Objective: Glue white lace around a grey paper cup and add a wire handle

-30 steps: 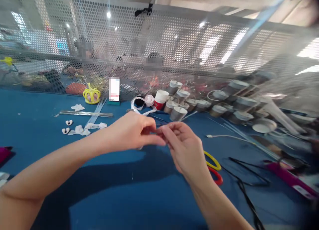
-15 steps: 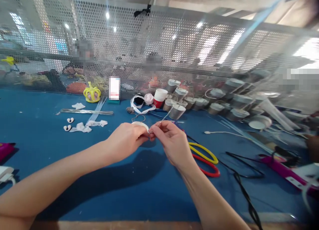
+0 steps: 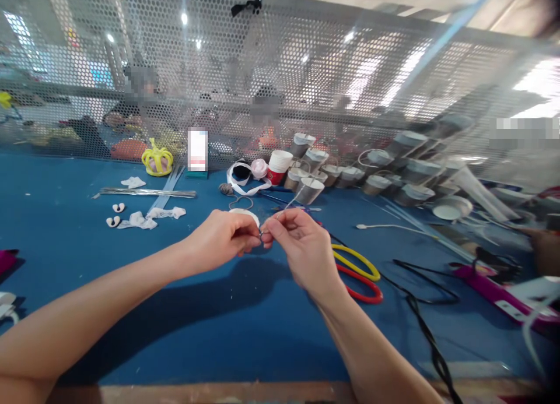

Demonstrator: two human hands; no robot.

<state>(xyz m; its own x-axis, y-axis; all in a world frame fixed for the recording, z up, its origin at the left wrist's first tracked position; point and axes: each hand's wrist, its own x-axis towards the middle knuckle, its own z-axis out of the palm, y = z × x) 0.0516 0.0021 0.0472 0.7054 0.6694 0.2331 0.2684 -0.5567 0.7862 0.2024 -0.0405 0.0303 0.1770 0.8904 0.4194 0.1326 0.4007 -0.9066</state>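
My left hand and my right hand meet fingertip to fingertip above the blue table, both closed in a pinch. A thin pale strand runs up and to the right from the right hand's fingers, towards a grey cup. Between the fingertips a tiny dark bit shows, too small to make out, and the left fingers grip at that same spot. Just behind the left hand is a white rounded piece, partly hidden by it. Grey yarn lies beyond with a loose curl.
Grey cups stand stacked at the back right beside a red-and-white paper cup. Yellow and red loops lie by my right wrist. Silver wires, white scraps and a yellow crown-shaped piece are on the left. A perforated screen stands behind.
The view has shifted slightly, so the things on the table sit a little higher and further left. My left fingers have loosened and dropped slightly; both hands stay together.
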